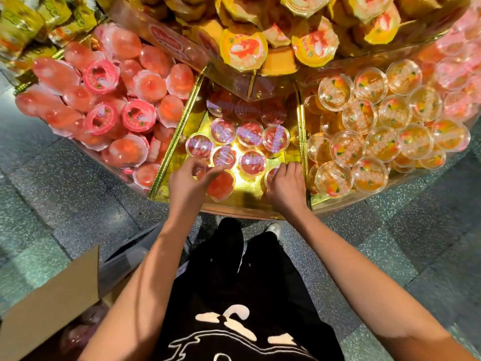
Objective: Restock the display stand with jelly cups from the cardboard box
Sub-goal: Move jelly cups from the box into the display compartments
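Both curled: left grip (188,179), right grip (286,181).

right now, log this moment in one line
stage: placing | left hand: grips red jelly cup | right hand: grips purple-lidded cup | gold bin: part filled

red jelly cups (251,133) lids up in gold display stand (302,131) bay, open cardboard box (52,300) lower left

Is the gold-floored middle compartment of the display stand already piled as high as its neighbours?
No, the gold-floored middle compartment holds only one sparse layer of round red plastic jelly cups, with bare floor showing between them.
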The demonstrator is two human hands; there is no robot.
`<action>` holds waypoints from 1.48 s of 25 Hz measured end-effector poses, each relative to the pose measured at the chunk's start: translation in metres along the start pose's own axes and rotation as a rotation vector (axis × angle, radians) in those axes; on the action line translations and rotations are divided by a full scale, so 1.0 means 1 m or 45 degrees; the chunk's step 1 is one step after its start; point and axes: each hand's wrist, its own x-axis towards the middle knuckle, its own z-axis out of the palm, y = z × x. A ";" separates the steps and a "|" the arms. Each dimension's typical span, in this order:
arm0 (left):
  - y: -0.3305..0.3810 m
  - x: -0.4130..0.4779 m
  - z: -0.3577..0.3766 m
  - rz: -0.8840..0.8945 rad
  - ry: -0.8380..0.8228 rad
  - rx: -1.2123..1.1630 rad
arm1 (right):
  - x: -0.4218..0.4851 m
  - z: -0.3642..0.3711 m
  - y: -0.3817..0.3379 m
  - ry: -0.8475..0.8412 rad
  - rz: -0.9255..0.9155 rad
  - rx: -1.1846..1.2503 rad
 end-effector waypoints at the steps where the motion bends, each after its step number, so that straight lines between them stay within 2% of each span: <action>1: 0.000 0.000 0.000 -0.015 0.006 -0.005 | 0.002 0.001 -0.001 -0.010 -0.002 -0.017; 6: 0.000 0.003 0.004 -0.090 -0.019 -0.001 | 0.014 0.006 0.002 -0.079 -0.003 0.033; 9: -0.003 0.005 0.008 -0.032 -0.029 0.042 | 0.018 0.009 0.001 -0.076 -0.004 0.108; 12: -0.002 0.004 0.010 0.049 -0.034 0.122 | 0.017 0.013 0.004 0.000 -0.014 0.220; 15: -0.005 0.007 0.011 0.049 -0.067 0.032 | 0.015 0.017 0.006 0.123 -0.051 0.359; 18: -0.007 0.007 0.011 0.097 -0.133 0.018 | 0.016 0.014 0.005 0.124 -0.005 0.434; 24: -0.013 0.008 0.012 0.206 -0.185 0.100 | 0.017 0.009 0.003 0.047 0.032 0.297; 32: -0.009 0.004 0.004 0.020 -0.439 -0.172 | 0.018 0.008 -0.005 0.032 0.043 0.255; 37: -0.007 0.001 -0.001 0.015 -0.520 -0.229 | 0.013 0.004 -0.004 0.064 0.043 0.473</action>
